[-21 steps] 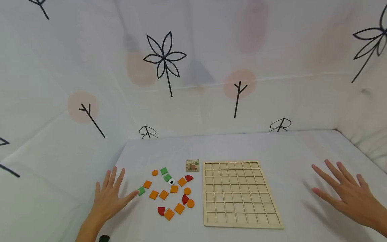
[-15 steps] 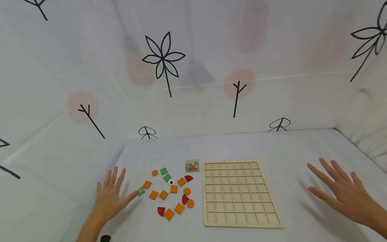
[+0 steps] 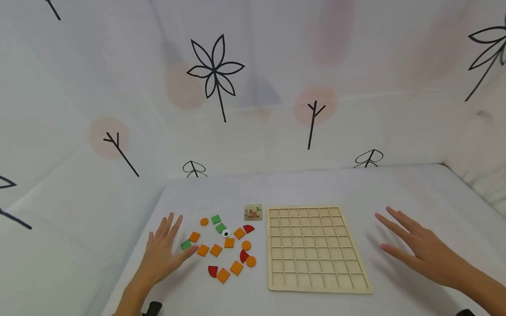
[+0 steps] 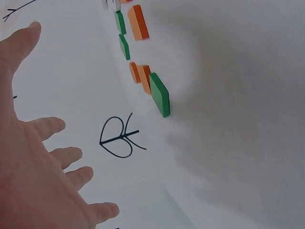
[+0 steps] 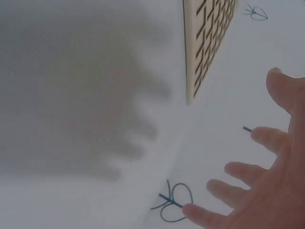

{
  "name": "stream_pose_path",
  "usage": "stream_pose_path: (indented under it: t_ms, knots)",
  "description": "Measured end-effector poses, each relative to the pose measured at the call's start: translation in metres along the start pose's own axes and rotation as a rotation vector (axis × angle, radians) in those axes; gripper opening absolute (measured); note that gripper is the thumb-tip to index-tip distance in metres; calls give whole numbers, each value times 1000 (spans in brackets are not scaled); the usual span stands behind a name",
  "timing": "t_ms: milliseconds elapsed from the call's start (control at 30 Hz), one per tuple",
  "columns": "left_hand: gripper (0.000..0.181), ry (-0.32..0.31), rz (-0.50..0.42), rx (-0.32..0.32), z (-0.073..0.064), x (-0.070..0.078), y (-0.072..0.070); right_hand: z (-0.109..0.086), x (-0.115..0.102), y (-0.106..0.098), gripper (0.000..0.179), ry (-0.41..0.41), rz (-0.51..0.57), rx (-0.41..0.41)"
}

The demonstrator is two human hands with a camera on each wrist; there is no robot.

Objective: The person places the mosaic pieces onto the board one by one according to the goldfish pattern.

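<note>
My left hand (image 3: 163, 254) hovers over the left of the table with fingers spread and holds nothing. Its thumb is nearest a green square tile (image 3: 186, 245) and an orange square tile (image 3: 203, 250). My right hand (image 3: 424, 252) is raised to the right of a wooden grid board (image 3: 320, 289), fingers extended, also holding nothing. Between the left hand and the board lie orange squares, orange discs (image 3: 246, 245), red quarter-circle pieces (image 3: 248, 229) and a white disc with a black dot (image 3: 226, 233). In the left wrist view, a green tile (image 4: 159, 95) is apart from the fingers.
A small card with a coloured grid pattern (image 3: 253, 212) lies beside the board's far left corner. White cloth (image 3: 253, 145) printed with black plants rises behind the table. A black object (image 3: 154, 308) shows by the left wrist.
Both hands have moved inward: the left one to the right, closer to the tiles, the right one to the left, closer to the board. The head view has shifted slightly. The pieces have stayed put.
</note>
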State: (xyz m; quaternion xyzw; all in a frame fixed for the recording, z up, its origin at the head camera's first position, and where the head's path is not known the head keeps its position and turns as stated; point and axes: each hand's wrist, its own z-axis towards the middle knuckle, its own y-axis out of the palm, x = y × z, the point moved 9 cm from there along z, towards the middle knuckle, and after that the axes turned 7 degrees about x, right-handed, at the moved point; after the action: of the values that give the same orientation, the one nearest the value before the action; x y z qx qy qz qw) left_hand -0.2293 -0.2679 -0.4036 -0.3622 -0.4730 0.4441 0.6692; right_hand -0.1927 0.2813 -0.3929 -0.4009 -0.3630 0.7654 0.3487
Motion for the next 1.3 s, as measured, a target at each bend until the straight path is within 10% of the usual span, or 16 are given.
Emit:
stream_pose_path:
  t_ms: [467,667,1000,1300]
  knots:
    - [84,-54,-204,-62,3,35,33,13,-21,45,58,-108,-16,-38]
    - [76,-44,-263,-90,3,40,46,17,-24,66,56,-151,19,-171]
    - [53,-71,-307,-54,5,26,42,22,-22,72,69,-203,30,-260]
    - [42,-165,-350,-19,33,-1,50,27,-28,68,72,-263,100,-275]
